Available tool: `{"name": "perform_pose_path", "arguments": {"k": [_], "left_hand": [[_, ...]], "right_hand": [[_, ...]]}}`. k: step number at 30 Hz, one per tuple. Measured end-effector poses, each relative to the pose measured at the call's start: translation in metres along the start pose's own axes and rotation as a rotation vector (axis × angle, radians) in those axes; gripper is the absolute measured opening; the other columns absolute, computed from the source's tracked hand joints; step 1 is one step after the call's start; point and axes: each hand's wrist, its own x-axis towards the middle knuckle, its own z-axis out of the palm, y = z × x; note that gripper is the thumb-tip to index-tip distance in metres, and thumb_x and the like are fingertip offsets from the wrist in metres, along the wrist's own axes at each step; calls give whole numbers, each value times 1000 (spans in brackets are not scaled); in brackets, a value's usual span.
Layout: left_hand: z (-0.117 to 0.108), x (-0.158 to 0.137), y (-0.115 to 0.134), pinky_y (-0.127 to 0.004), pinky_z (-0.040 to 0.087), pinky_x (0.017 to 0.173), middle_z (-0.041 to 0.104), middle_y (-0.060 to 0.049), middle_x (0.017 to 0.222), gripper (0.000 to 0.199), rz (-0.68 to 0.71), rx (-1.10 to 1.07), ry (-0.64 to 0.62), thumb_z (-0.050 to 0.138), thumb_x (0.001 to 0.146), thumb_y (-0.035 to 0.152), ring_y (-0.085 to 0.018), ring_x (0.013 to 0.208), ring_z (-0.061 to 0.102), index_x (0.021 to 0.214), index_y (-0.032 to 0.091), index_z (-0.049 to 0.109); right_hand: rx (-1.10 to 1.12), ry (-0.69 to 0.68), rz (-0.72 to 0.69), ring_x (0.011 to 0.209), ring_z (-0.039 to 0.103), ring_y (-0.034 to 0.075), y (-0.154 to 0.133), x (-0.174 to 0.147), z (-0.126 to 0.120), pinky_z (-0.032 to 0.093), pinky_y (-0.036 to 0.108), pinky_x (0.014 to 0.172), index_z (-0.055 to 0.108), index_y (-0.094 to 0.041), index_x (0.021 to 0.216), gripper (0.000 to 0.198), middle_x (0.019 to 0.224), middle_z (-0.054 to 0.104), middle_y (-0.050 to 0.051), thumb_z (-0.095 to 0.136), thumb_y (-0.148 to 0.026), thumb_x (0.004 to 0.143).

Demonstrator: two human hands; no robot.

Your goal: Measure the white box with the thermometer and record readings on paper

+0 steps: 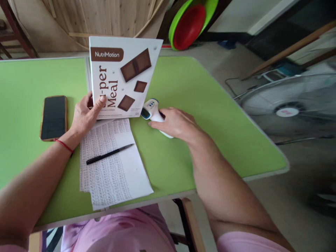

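My left hand (pixel 85 113) grips the lower left edge of a white NutriMotion box (pixel 112 94), thumb on its front. The box stands roughly upright above the table, with brown chocolate pieces printed on it. To its right, my right hand (pixel 175 122) is closed around the handle of a white and blue infrared thermometer (pixel 151 106), which lies low at the table surface. Below the box are sheets of handwritten paper (pixel 110 185), their far end hidden behind it. A black pen (pixel 110 154) rests across the sheets.
A phone (pixel 54 118) in an orange-brown case lies left of my left hand on the green table (pixel 220 140). Beyond the table's right edge stands a fan (pixel 286 110). Green and red basins (pixel 190 26) and a round wooden panel (pixel 105 17) are at the back.
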Motion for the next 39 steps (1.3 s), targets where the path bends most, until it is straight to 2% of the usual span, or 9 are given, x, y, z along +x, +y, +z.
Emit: {"name": "perform_pose_path", "arguments": {"k": [2, 5, 7, 9, 11, 13, 17, 26, 39], "left_hand": [[0, 0, -1, -29, 44, 54, 68, -5, 82, 46, -6, 12, 6, 56, 86, 64, -19, 70, 61, 86, 19, 64], [1, 0, -3, -29, 40, 52, 66, -4, 76, 47, -17, 50, 23, 56, 85, 65, -17, 65, 58, 86, 19, 65], [2, 0, -3, -29, 38, 50, 64, -3, 72, 48, -25, 68, 27, 56, 84, 67, -16, 62, 56, 83, 19, 64], [3, 0, -2, -28, 35, 50, 60, -2, 67, 48, -33, 80, 28, 56, 83, 67, -15, 59, 52, 79, 19, 63], [4, -1, 0, -28, 33, 49, 58, -1, 64, 47, -42, 75, 18, 57, 83, 65, -14, 57, 50, 76, 19, 62], [4, -1, 1, -28, 33, 50, 57, 0, 64, 45, -55, 64, 4, 57, 84, 64, -14, 57, 48, 77, 20, 62], [3, 0, 0, -29, 31, 49, 53, 0, 61, 47, -62, 71, -2, 55, 84, 65, -13, 55, 43, 70, 20, 58], [4, 0, -2, -29, 31, 49, 48, 1, 59, 43, -13, 74, -7, 54, 85, 62, -13, 54, 40, 70, 21, 54], [-1, 3, -5, -31, 52, 61, 72, -7, 92, 40, 25, -83, -144, 71, 77, 56, -21, 76, 65, 94, 21, 62]], "right_hand": [[51, -35, 84, 58, 56, 20, -5, 0, -6, 42, 34, 54, 66, -19, 75, 21, 67, 62, 5, 68, -38, 70], [262, 116, 148, 65, 59, 22, -7, 1, -8, 45, 37, 59, 63, -19, 79, 21, 71, 62, 6, 67, -38, 70], [591, 270, 68, 65, 58, 20, -10, -2, -7, 46, 36, 59, 60, -21, 82, 22, 72, 60, 4, 63, -40, 72], [1021, 301, -80, 58, 53, 16, -19, -10, -5, 43, 33, 54, 57, -23, 86, 24, 67, 55, 0, 57, -42, 72], [1371, 114, -190, 50, 45, 12, -32, -21, -4, 38, 30, 46, 56, -24, 88, 28, 62, 49, -3, 56, -45, 70], [1525, -87, -194, 49, 43, 10, -47, -35, -3, 37, 29, 45, 57, -23, 88, 30, 61, 49, -4, 63, -40, 64], [1562, -275, -137, 51, 45, 10, -63, -52, 6, 38, 28, 47, 59, -21, 86, 25, 61, 50, -5, 67, -33, 66], [1580, -252, -71, 54, 45, 10, -64, -46, 18, 36, 29, 50, 58, -21, 96, 35, 65, 50, -4, 64, -41, 69], [1564, -295, -148, 60, 51, 11, -66, -46, 27, 43, 29, 55, 59, -21, 93, 37, 70, 57, -2, 69, -49, 71]]}}
